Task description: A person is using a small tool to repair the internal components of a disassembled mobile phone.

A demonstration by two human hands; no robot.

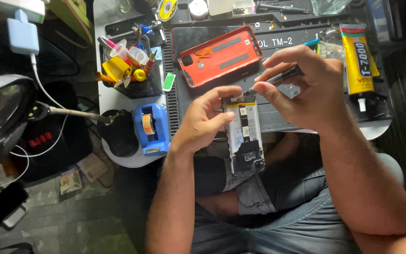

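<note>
1. Head view, the hands: the left hand (206,117) grasps the opened smartphone with its back removed, pale battery and dark circuit boards showing (244,141). The thumb lies across the phone's top end and the fingers wrap its left edge, which steadies the phone above the lap, at about 6 o'clock from the workbench.

2. The right hand (306,87) pinches a slim black screwdriver (283,76) between thumb and fingertips. The tool slants down toward 8 o'clock, and its tip meets the top end of the phone just beside the left thumb. The pinch near the tip suits fine, small turning; I judge that the left thumb sits close to brace the spot being worked.

3. At 12 o'clock from the phone, the red plastic phone back cover (220,55) lies inside-up on the dark grey ridged work mat (287,117), apart from the phone and out of the hands' way yet near.

4. At 3 o'clock on the mat lies a yellow tube of glue with a white nozzle (357,59), nozzle toward the person.

5. At 9 o'clock stand a blue tape dispenser (151,128) and a black mesh basket of small coloured tools (130,70), within the left hand's reach.

6. Further toward 9 o'clock, a round black lamp head on a flexible neck (1,108) sits off the bench.
</note>
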